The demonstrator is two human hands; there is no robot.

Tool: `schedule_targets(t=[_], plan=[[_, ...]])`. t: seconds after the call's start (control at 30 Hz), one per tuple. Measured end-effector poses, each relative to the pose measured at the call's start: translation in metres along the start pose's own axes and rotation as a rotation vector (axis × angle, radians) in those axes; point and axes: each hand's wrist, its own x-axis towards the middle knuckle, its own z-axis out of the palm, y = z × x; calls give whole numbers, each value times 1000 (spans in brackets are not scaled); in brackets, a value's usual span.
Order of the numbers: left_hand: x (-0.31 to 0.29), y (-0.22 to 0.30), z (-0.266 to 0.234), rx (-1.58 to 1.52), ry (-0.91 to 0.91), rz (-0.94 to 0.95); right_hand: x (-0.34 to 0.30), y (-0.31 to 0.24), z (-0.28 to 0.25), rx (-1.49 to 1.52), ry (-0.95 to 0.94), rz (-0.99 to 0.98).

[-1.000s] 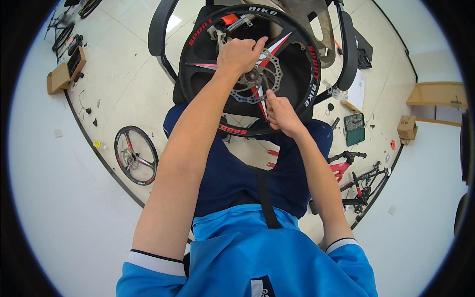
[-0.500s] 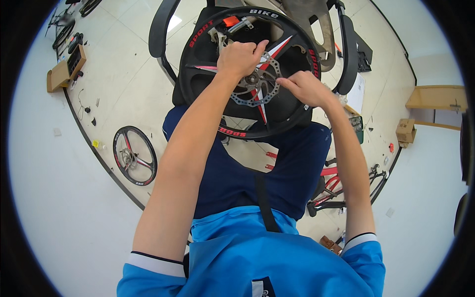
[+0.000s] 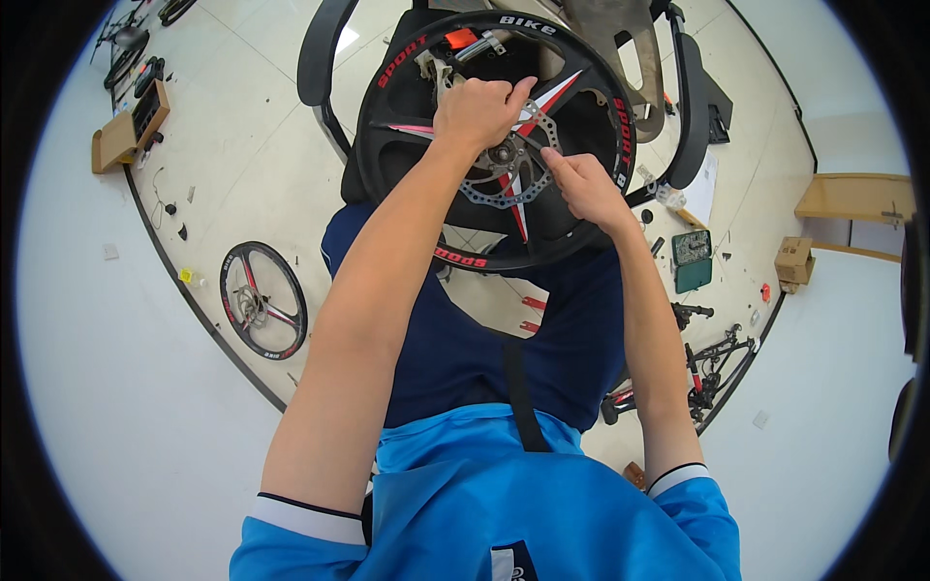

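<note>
A black bicycle wheel (image 3: 373,165) with red and white star-shaped spokes lies across a chair in front of my thighs. A perforated silver disc brake rotor (image 3: 491,200) sits at its hub. My left hand (image 3: 477,114) is closed over the upper left of the rotor, thumb sticking out; whatever its fingers grip is hidden. To the right of the hub my right hand (image 3: 588,191) is curled, its thumb and forefinger closed on a thin dark rod-like tool (image 3: 532,142) that reaches toward the hub. The tool's exact kind is too small to tell.
Chair armrests (image 3: 323,58) flank the wheel. A second wheel (image 3: 263,300) lies on the floor at left, an open cardboard box (image 3: 116,142) beyond it. At right are a green tool case (image 3: 692,261), bicycle frame parts (image 3: 722,363) and a small carton (image 3: 794,259).
My right hand has moved slightly left and nearer to me, its forearm swinging inward and uncovering the green case. The rod-like tool has changed angle. My left hand keeps its place on the wheel.
</note>
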Motion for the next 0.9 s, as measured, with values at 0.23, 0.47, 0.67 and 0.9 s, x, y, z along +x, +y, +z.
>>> schedule_targets(t=[0.23,0.47,0.67,0.9], plan=[[0,1,-1,-7,-16,-18,2,9,2,-26,4,-29],[1,4,-6,5,-54,-35,2,20,6,-15,26,-78],[0,8,-11,8,-75,-79,-4,24,27,-169,221,-184],[1,7,-9,12,-97,-89,-7,30,56,117,258,-25]])
